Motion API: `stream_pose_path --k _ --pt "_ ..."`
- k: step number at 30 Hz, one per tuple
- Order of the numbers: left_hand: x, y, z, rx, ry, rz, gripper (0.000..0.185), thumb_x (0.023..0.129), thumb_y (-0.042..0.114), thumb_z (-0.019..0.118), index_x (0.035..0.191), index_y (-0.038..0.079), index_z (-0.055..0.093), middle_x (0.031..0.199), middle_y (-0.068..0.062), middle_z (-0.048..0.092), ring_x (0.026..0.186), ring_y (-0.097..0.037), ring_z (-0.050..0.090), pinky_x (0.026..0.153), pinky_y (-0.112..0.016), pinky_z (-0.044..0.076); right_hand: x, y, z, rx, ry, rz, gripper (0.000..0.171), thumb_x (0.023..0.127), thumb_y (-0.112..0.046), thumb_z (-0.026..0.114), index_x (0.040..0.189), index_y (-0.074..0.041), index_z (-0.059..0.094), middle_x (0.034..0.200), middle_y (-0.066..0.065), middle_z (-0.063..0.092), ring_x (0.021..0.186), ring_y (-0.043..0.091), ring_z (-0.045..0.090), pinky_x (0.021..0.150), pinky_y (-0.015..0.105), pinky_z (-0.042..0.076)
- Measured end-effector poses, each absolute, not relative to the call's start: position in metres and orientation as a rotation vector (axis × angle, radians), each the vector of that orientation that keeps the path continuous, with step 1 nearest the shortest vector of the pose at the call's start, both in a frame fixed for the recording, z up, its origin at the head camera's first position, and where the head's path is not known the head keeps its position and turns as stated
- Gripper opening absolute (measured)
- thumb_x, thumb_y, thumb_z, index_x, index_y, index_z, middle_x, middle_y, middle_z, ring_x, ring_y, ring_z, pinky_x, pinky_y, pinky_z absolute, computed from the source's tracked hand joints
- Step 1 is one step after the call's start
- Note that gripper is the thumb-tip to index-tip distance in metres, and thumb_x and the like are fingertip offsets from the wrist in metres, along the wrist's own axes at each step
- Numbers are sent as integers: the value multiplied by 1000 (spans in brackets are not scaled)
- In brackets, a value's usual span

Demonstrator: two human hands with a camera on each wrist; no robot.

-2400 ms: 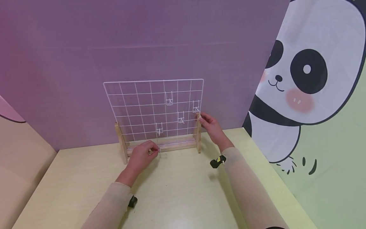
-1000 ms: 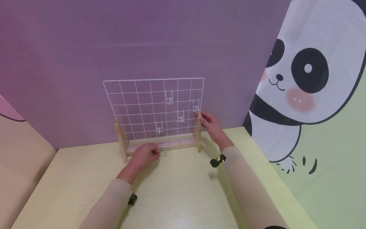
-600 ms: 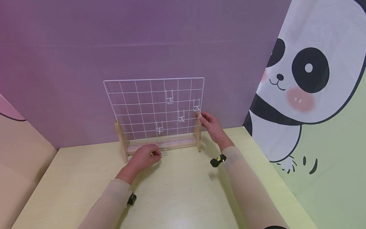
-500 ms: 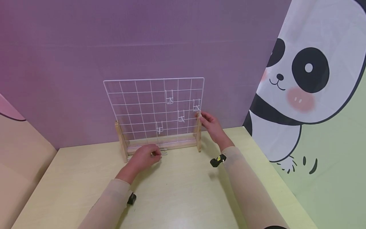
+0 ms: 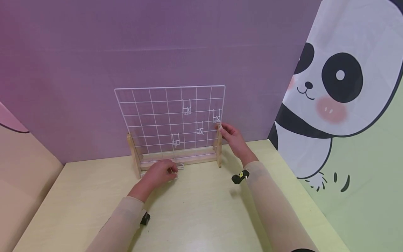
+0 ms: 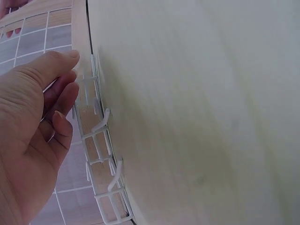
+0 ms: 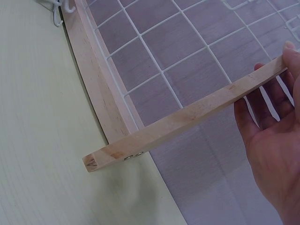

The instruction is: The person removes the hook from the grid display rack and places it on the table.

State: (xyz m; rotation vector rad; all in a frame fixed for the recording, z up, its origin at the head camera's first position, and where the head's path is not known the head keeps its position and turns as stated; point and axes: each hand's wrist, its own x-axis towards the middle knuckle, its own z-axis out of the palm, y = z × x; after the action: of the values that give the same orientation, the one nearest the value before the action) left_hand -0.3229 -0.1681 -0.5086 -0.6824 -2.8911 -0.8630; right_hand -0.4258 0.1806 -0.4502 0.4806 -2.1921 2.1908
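A white wire grid [image 5: 151,115] stands in a wooden base [image 5: 195,156] at the back of the table. Several white hooks [image 5: 186,106] hang on its right half. My left hand [image 5: 160,171] lies on the table in front of the base, fingers loosely curled. Its fingertips are at a few loose white hooks [image 5: 180,166] beside the base rail. The left wrist view shows my left hand [image 6: 42,117] with nothing clearly held and the loose hooks [image 6: 101,123] next to the thumb. My right hand [image 5: 231,138] rests straight fingers against the top of the right wooden upright [image 5: 218,147].
The pale table [image 5: 195,210] reaches from the stand to the near edge. A purple wall rises right behind the grid. On the right hangs a panda-print curtain [image 5: 330,87]. In the right wrist view the upright [image 7: 187,119] crosses in front of my fingers [image 7: 262,108].
My left hand has edged slightly right along the base, and the loose hooks now show past its fingertips. My right hand has stayed on the upright.
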Motion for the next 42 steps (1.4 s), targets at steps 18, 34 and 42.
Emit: stream_pose_path --k 18,34,42 --pt "-320 -168 -507 -678 -2872 -868 15 92 5 88 97 14 78 94 7 70 90 -16 66 85 -41 60 -421 181 -450 453 -2216 2184 42 116 -21 62 154 -6 62 153 15 65 149 28 55 127 44 41" --pt "-317 -170 -495 -633 -2701 -978 9 97 6 82 101 13 80 98 3 74 94 -20 70 87 -45 61 -424 181 -451 473 -2174 2213 43 116 -17 61 155 0 59 155 21 62 149 29 55 127 45 40" --pt "-318 -164 -482 -478 -2543 -1054 16 100 13 84 112 7 76 105 -6 73 100 -29 69 86 -48 59 -424 180 -450 469 -2185 2218 43 115 -21 62 155 -4 61 154 18 64 150 30 54 128 46 39"
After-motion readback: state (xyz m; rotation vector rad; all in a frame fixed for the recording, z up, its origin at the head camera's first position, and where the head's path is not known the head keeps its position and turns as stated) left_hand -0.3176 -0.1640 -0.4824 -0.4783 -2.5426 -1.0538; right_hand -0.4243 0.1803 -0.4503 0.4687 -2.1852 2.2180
